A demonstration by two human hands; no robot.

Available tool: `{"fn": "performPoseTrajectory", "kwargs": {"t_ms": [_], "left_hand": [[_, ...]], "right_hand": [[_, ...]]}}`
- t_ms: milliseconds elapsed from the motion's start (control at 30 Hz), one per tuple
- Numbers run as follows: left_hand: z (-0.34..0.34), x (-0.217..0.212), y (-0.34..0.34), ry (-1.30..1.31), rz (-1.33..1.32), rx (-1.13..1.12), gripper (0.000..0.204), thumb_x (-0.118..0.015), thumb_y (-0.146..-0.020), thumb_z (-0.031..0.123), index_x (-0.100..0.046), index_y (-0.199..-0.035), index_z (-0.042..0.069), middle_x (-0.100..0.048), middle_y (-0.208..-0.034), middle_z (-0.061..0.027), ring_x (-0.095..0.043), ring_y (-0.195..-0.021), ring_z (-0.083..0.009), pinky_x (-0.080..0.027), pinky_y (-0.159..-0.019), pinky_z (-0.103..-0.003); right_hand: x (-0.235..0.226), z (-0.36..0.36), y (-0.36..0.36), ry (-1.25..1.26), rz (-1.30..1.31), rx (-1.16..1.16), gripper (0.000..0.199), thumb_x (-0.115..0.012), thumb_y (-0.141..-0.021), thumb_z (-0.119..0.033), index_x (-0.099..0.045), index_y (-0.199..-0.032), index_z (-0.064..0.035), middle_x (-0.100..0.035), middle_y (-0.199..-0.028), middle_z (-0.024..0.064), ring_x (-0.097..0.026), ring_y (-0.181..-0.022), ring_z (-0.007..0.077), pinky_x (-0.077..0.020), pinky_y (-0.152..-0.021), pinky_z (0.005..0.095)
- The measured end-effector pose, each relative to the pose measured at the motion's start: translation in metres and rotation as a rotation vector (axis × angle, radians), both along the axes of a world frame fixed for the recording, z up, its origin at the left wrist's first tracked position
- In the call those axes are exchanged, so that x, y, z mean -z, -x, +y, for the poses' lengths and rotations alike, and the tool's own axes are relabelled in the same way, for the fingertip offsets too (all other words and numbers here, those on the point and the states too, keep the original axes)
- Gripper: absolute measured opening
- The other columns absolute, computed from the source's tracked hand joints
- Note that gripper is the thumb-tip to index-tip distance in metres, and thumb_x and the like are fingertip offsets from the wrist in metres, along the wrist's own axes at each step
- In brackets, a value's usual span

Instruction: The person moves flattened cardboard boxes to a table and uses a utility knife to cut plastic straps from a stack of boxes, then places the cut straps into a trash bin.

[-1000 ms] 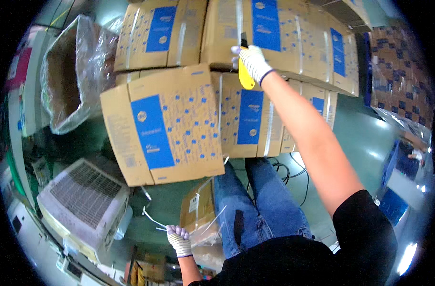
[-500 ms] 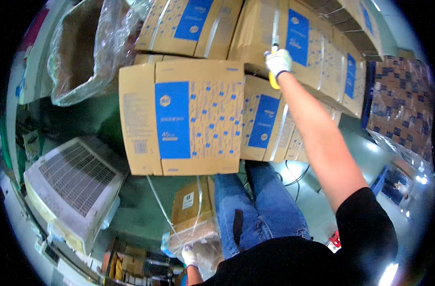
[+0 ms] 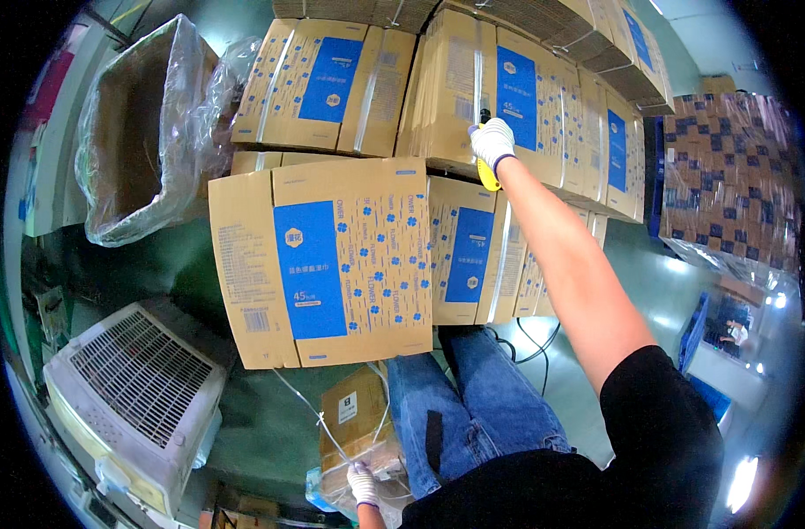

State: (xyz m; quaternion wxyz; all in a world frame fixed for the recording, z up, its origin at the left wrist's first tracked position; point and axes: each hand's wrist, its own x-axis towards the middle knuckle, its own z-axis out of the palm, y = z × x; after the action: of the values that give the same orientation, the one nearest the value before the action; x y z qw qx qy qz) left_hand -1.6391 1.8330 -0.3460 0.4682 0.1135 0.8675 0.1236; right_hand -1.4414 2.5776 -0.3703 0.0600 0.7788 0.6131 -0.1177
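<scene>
My right hand (image 3: 492,139), in a white knit glove, is closed around a yellow utility knife (image 3: 488,175). The knife's dark tip is at the pale plastic strap (image 3: 479,70) on a stack of flat brown cartons (image 3: 455,97); whether it touches the strap cannot be told. Low down, my gloved left hand (image 3: 362,485) is closed on a white strapping band (image 3: 334,434), which runs up beneath the nearest carton bundle (image 3: 385,264). That bundle has a blue panel and leans in front of the other stacks. Beside my left hand lies a brown box (image 3: 354,406) with a white label.
A plastic-lined open bin (image 3: 125,132) stands at the far left. Nearer on the left is a pale machine with a grille (image 3: 142,370). Strapped carton stacks (image 3: 301,88) fill the back; a wrapped pallet (image 3: 729,176) stands right. Black cables (image 3: 544,353) lie on the floor.
The whole view has shifted, so the cartons appear lower and further left. My right hand, still holding the knife, sits slightly further along the strap. The band at my left hand hangs differently.
</scene>
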Motion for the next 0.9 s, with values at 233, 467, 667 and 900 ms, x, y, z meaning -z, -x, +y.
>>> {"fn": "performPoseTrajectory", "kwargs": {"t_ms": [233, 467, 667, 900], "left_hand": [[-0.013, 0.027, -0.010, 0.059, -0.125, -0.087, 0.029, -0.036, -0.084, 0.019, -0.055, -0.070, 0.001, -0.052, -0.060, -0.0147, -0.045, -0.054, -0.0242, -0.038, -0.054, -0.037], [0.028, 0.001, -0.039, -0.072, -0.261, -0.354, 0.041, -0.040, -0.085, 0.042, -0.054, -0.073, 0.005, -0.035, -0.044, 0.0035, -0.029, -0.035, -0.0081, -0.022, -0.034, -0.025], [0.005, 0.016, -0.056, -0.081, -0.237, -0.199, 0.038, -0.037, -0.087, 0.036, -0.052, -0.073, 0.005, -0.034, -0.043, 0.0027, -0.030, -0.035, -0.0090, -0.022, -0.034, -0.026], [0.049, -0.013, -0.062, 0.077, -0.208, -0.151, 0.033, -0.035, -0.085, 0.024, -0.052, -0.071, 0.000, -0.052, -0.061, -0.0115, -0.045, -0.057, -0.0222, -0.038, -0.056, -0.036]], "right_hand": [[0.026, 0.021, -0.027, 0.029, 0.307, 0.305, 0.032, -0.061, -0.070, -0.031, -0.063, -0.072, 0.0007, -0.061, -0.075, 0.0207, -0.060, -0.073, 0.0320, -0.0476, -0.065, 0.0369], [-0.010, 0.015, -0.002, -0.019, -0.044, -0.202, 0.027, -0.060, -0.071, -0.026, -0.062, -0.079, -0.0004, -0.060, -0.077, 0.0203, -0.059, -0.073, 0.0329, -0.0474, -0.066, 0.0393], [-0.017, 0.030, -0.009, 0.066, 0.010, -0.017, 0.028, -0.058, -0.073, -0.023, -0.063, -0.089, -0.0015, -0.061, -0.085, 0.0204, -0.060, -0.081, 0.0325, -0.0480, -0.070, 0.0382], [-0.014, 0.023, -0.001, -0.037, 0.007, -0.145, 0.020, -0.057, -0.071, -0.018, -0.063, -0.079, 0.0000, -0.061, -0.080, 0.0202, -0.061, -0.076, 0.0330, -0.0490, -0.067, 0.0392]]}}
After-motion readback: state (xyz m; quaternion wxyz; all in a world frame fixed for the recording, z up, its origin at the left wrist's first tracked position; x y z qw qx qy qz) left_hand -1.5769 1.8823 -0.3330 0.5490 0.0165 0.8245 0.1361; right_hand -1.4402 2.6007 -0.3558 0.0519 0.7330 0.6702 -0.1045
